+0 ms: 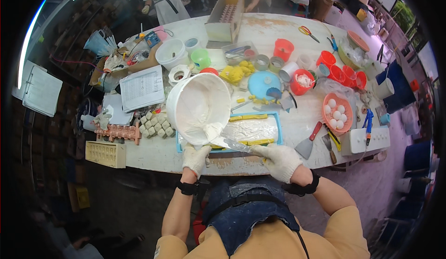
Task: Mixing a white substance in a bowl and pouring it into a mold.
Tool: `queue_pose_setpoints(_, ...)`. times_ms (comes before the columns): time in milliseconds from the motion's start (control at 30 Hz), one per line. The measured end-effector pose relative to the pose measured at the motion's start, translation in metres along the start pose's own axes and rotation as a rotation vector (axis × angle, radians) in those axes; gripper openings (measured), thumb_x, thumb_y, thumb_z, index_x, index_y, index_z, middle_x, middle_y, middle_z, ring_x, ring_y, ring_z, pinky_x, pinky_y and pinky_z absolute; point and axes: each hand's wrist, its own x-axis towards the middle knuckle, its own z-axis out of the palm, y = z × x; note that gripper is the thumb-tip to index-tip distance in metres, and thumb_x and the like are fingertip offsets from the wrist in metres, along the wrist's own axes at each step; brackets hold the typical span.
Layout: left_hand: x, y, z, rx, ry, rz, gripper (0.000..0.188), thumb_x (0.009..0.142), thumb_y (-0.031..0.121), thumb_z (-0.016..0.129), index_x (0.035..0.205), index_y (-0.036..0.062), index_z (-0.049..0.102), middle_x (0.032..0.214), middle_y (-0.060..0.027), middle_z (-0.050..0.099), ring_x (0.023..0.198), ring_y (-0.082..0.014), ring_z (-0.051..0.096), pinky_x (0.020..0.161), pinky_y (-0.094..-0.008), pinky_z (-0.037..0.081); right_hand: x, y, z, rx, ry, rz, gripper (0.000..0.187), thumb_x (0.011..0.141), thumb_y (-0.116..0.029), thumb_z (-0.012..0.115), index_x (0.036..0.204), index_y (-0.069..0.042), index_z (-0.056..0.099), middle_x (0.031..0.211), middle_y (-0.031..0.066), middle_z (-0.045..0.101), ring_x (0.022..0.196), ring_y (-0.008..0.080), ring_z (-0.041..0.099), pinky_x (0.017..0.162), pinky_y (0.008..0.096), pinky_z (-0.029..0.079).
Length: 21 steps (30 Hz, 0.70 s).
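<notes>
Head-worn fisheye — steeply down, close over worktable (260, 31)

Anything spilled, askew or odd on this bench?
Nothing clearly spilled. The white bowl is tipped steeply in the left hand over the blue tray, while the right hand scrapes it with a spatula.

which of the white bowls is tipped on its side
The big white bowl held by the left hand over the blue tray; the smaller white bowl sits upright.
</notes>
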Motion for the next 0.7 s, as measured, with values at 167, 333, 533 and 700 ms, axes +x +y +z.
queue_pose_setpoints(167,0.009,-0.016,-0.013,0.225,0.061,0.156,0.03,0.081,0.01,0.069,0.104,-0.0051,0.057,0.076,-0.0112,0.064,0.05,-0.0141,0.058,0.042,-0.031,0.047,0.039,0.009,-0.001,0.221,0.3,0.001,0.04,0.091,-0.012,0.056,0.131,-0.01,0.056,0.111,0.0212,0.066,0.1,0.0377,0.064,0.085,0.0414,0.052)
queue_pose_setpoints(333,0.014,-0.002,-0.023,0.438,0.106,0.316,0.046,0.076,0.017,0.073,0.114,-0.0053,0.059,0.098,-0.0185,0.07,0.088,-0.0278,0.068,0.078,-0.0375,0.052,0.071,0.041,0.073,0.342,0.156,0.152,0.034,0.094,-0.014,0.051,0.126,-0.006,0.058,0.105,0.0235,0.066,0.096,0.0425,0.063,0.082,0.0445,0.051)
queue_pose_setpoints(533,0.013,-0.009,-0.049,0.475,0.084,0.255,0.044,0.077,0.019,0.072,0.112,-0.0051,0.061,0.103,-0.0213,0.069,0.095,-0.0319,0.068,0.081,-0.0399,0.051,0.073,-0.009,0.083,0.809,-0.267,0.24,0.036,0.101,-0.027,0.049,0.131,-0.008,0.056,0.072,0.0005,0.054,0.054,0.0079,0.05,0.047,0.0224,0.04)
queue_pose_setpoints(700,0.015,0.0,-0.072,0.567,0.223,0.004,0.046,0.077,0.022,0.071,0.113,-0.0044,0.061,0.105,-0.0244,0.068,0.099,-0.0369,0.066,0.082,-0.0421,0.05,0.072,0.005,0.08,1.641,-0.686,0.407,0.03,0.102,-0.034,0.051,0.116,-0.009,0.06,0.068,-0.0026,0.05,0.046,0.001,0.04,0.034,0.0172,0.027)
